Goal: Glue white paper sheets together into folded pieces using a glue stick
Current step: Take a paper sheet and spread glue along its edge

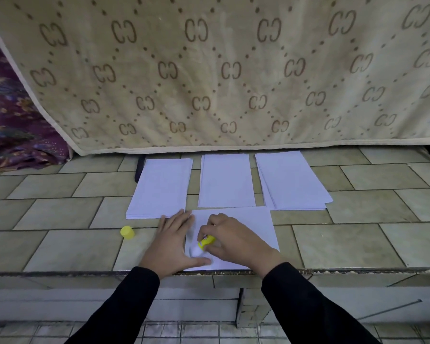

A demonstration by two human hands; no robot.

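Note:
A white paper sheet (pixel 253 227) lies at the front edge of the tiled ledge. My right hand (pixel 233 240) grips a yellow glue stick (pixel 205 243), its white tip down on the sheet's left part. My left hand (pixel 171 244) lies flat with spread fingers on the sheet's left edge, its thumb beside the glue tip. The stick's yellow cap (pixel 127 232) stands on the tiles to the left. Behind the sheet lie three white paper stacks: a left stack (pixel 160 186), a middle stack (pixel 226 181) and a right stack (pixel 292 181).
A beige patterned blanket (pixel 221 70) hangs as a backdrop right behind the stacks. Purple patterned cloth (pixel 13 125) lies at the far left. The tiled ledge (pixel 358 244) drops off at its front edge just below my wrists.

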